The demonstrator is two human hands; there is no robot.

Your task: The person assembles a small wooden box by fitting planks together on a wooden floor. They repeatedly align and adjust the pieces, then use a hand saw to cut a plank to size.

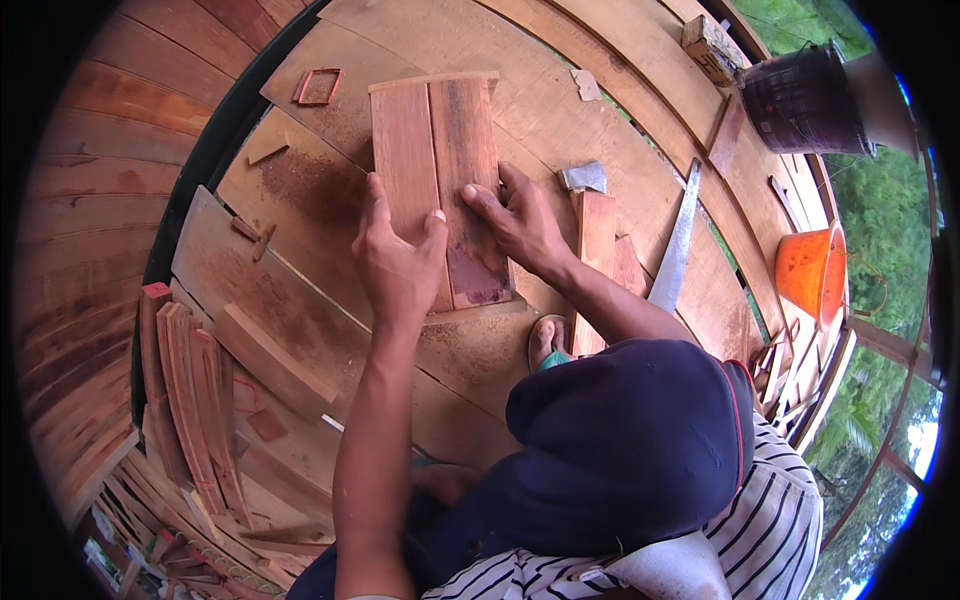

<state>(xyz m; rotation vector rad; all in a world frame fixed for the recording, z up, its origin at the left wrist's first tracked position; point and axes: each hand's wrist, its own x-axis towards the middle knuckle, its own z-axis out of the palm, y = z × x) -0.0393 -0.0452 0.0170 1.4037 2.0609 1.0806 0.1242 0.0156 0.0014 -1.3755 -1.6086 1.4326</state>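
A small wooden panel (405, 135) lies in front of me, made of two reddish-brown planks set side by side with a narrow dark seam. A paler strip of wood shows under its far end and another under its near end. My left hand (395, 250) grips its left edge, thumb on top and fingers along the side. On the opposite edge, my right hand (520, 225) holds it with the thumb resting on the upper face near the seam. The panel's underside is hidden. To its right lies a metal axe-like head (584, 178) by a wooden block (597, 220).
A handsaw (678, 245) lies further right on the plywood floor (320, 220), which is strewn with sawdust. Wood strips (185, 390) are stacked at left. A black bucket (805, 100) and an orange bucket (810, 272) stand at the right edge. A sandalled foot (548, 338) is near the panel.
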